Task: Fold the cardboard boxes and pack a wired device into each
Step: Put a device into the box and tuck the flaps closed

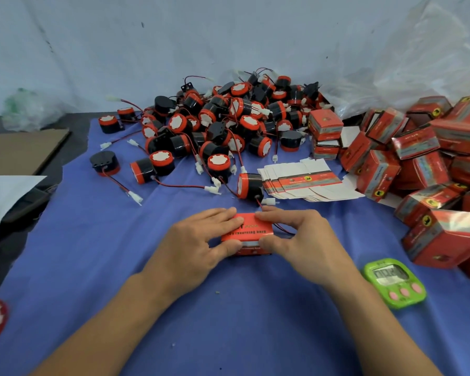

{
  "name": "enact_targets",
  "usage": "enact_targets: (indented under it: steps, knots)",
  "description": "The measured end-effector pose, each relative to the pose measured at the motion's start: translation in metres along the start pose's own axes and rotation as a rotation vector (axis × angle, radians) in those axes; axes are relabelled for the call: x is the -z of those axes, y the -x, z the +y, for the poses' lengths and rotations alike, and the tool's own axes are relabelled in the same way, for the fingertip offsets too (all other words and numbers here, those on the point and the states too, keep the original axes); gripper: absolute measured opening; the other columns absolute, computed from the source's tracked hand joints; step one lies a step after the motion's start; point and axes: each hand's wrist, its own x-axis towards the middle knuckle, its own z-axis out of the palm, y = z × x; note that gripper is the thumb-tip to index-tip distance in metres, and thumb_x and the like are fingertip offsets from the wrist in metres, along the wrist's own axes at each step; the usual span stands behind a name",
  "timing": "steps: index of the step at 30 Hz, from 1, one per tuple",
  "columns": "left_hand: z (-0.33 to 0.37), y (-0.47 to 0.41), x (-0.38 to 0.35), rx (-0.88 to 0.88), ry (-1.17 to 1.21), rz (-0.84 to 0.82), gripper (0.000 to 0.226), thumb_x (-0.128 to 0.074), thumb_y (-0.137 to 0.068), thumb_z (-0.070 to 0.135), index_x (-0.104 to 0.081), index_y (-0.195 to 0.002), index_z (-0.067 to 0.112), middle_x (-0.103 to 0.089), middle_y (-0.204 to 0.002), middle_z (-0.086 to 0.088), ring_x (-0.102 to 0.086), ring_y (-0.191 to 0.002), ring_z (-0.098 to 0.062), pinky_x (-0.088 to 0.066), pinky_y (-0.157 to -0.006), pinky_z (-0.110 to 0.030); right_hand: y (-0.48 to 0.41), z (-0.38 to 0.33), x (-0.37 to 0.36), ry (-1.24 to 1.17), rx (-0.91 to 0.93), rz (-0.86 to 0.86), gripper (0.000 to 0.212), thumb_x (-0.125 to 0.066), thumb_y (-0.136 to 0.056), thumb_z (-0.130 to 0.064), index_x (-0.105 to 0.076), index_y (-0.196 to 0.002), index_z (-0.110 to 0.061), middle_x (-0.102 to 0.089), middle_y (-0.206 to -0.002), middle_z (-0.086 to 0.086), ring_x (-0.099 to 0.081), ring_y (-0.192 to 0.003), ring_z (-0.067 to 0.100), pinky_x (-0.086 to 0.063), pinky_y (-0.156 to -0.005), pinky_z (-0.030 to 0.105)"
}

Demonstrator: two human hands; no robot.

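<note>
Box (pixel 246 232) pinched between both hands on the desk (pixel 228 308): left hand (pixel 198 237) and right hand (pixel 299 240) each clamp an end, thumbs in front. A wire (pixel 282 229) seems to trail out under the right, so tuck it in before closing the flap.

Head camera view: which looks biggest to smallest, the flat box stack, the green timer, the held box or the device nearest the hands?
1. flat box stack
2. green timer and held box look alike; the box is partly covered and the timer sits nearer, so unranked
3. nearest device, smallest
</note>
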Motion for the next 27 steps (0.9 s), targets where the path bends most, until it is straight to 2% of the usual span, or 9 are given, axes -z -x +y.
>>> enact_targets:
  steps: [2,4,7,10,14,17,21,23,27]
  knots:
    - [0.0,-0.002,0.002,0.019,0.028,0.005,0.048,-0.072,-0.088,0.052,-0.07,-0.132,0.032,-0.055,-0.139,0.028,-0.047,-0.136,0.007,-0.03,-0.116,-0.011,-0.001,0.001,0.0,0.006,0.005,-0.007,0.041,-0.082,-0.08,-0.023,-0.076,-0.115,-0.043,-0.067,-0.13,-0.026,-0.056,-0.124,-0.011,-0.046,-0.104,0.018]
    - [-0.001,-0.004,0.002,0.053,0.071,0.004,0.044,-0.066,-0.087,0.055,-0.07,-0.128,0.04,-0.053,-0.134,0.039,-0.045,-0.134,0.015,-0.032,-0.115,-0.01,-0.003,0.002,0.002,-0.008,-0.002,-0.022,0.037,-0.08,-0.082,-0.029,-0.076,-0.115,-0.043,-0.068,-0.13,-0.024,-0.056,-0.123,-0.013,-0.047,-0.103,0.018]
    - [-0.001,-0.005,0.002,0.074,0.112,0.006,0.034,-0.063,-0.087,0.064,-0.067,-0.119,0.053,-0.049,-0.117,0.058,-0.045,-0.129,0.022,-0.034,-0.113,-0.01,-0.004,0.002,0.003,-0.064,-0.012,-0.024,0.027,-0.079,-0.086,-0.033,-0.079,-0.111,-0.042,-0.07,-0.129,-0.018,-0.057,-0.122,-0.012,-0.053,-0.104,0.029]
    - [-0.001,-0.005,0.001,0.068,0.108,0.016,0.033,-0.064,-0.084,0.068,-0.063,-0.116,0.059,-0.046,-0.118,0.062,-0.044,-0.131,0.021,-0.033,-0.113,-0.009,-0.003,0.002,0.003,-0.068,-0.006,0.001,0.026,-0.082,-0.084,-0.033,-0.079,-0.108,-0.042,-0.072,-0.125,-0.019,-0.059,-0.118,-0.015,-0.053,-0.104,0.03]
    - [0.001,-0.003,0.002,0.079,0.129,-0.017,0.034,-0.069,-0.087,0.063,-0.063,-0.12,0.057,-0.047,-0.122,0.059,-0.041,-0.134,0.02,-0.032,-0.115,-0.01,-0.001,0.002,0.004,-0.053,-0.013,0.013,0.032,-0.086,-0.079,-0.032,-0.079,-0.107,-0.045,-0.072,-0.119,-0.027,-0.06,-0.115,-0.015,-0.052,-0.103,0.025]
    - [0.004,-0.001,0.007,0.08,0.12,-0.065,0.04,-0.071,-0.089,0.052,-0.056,-0.124,0.062,-0.047,-0.134,0.048,-0.036,-0.138,0.02,-0.026,-0.116,-0.007,-0.002,0.003,0.004,-0.084,-0.032,-0.001,0.033,-0.086,-0.079,-0.029,-0.079,-0.107,-0.045,-0.072,-0.119,-0.027,-0.061,-0.114,-0.015,-0.052,-0.103,0.026]
    - [0.005,0.005,0.009,0.031,-0.034,-0.178,0.074,-0.079,-0.091,0.027,-0.035,-0.14,0.062,-0.028,-0.15,0.044,-0.014,-0.14,0.029,-0.01,-0.112,0.002,-0.001,0.003,0.002,-0.204,-0.069,-0.02,0.037,-0.081,-0.081,-0.015,-0.08,-0.108,-0.04,-0.075,-0.113,-0.024,-0.065,-0.114,-0.004,-0.054,-0.104,0.035]
    - [0.008,0.006,0.005,0.012,-0.11,-0.191,0.076,-0.074,-0.095,0.024,-0.028,-0.145,0.058,-0.02,-0.153,0.041,-0.005,-0.139,0.032,-0.005,-0.112,0.002,-0.001,0.002,0.0,-0.261,-0.081,-0.027,0.039,-0.076,-0.083,-0.008,-0.079,-0.11,-0.036,-0.076,-0.113,-0.017,-0.067,-0.113,0.001,-0.056,-0.102,0.037]
    - [0.012,0.005,-0.001,-0.014,-0.161,-0.196,0.072,-0.062,-0.103,0.024,-0.018,-0.148,0.06,-0.017,-0.163,0.028,-0.006,-0.149,0.014,-0.002,-0.114,-0.001,-0.001,0.001,-0.001,-0.356,-0.081,-0.054,0.041,-0.074,-0.085,0.001,-0.076,-0.114,-0.027,-0.075,-0.118,-0.008,-0.068,-0.115,0.007,-0.056,-0.102,0.038]
